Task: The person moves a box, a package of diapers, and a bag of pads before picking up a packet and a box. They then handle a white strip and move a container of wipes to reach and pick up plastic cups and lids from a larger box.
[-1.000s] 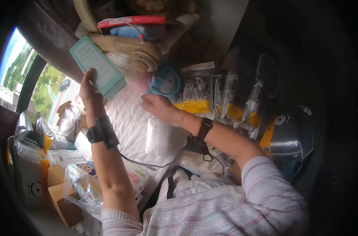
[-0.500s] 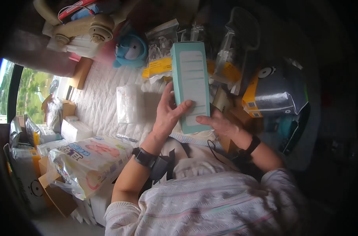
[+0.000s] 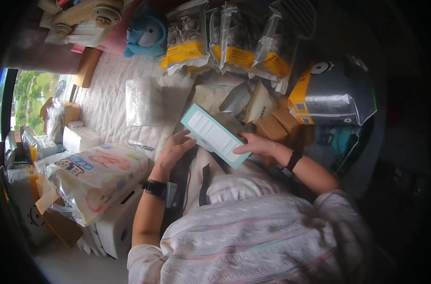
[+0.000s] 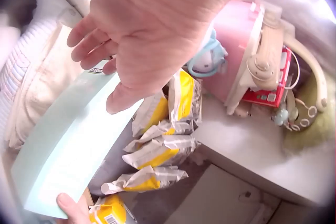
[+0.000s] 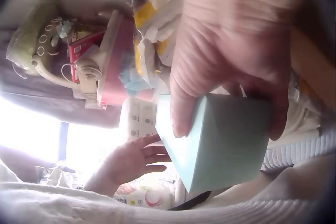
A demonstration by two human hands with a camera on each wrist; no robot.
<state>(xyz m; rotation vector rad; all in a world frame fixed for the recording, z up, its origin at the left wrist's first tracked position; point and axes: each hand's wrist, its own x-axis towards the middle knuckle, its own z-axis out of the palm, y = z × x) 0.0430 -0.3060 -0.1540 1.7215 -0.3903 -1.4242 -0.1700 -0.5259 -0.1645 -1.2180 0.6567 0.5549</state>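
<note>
Gripping the near end of the pale green box [image 3: 215, 135], the right hand [image 3: 255, 144] curls thumb and fingers round it. The left hand [image 3: 175, 149] lies relaxed, fingertips touching its side. Yellow-banded packets [image 3: 225, 52] sit beyond the fingers.

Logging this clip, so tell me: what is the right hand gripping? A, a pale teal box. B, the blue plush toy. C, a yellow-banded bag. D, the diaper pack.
A: the right hand has its thumb and fingers curled round one end of the pale teal box.
</note>
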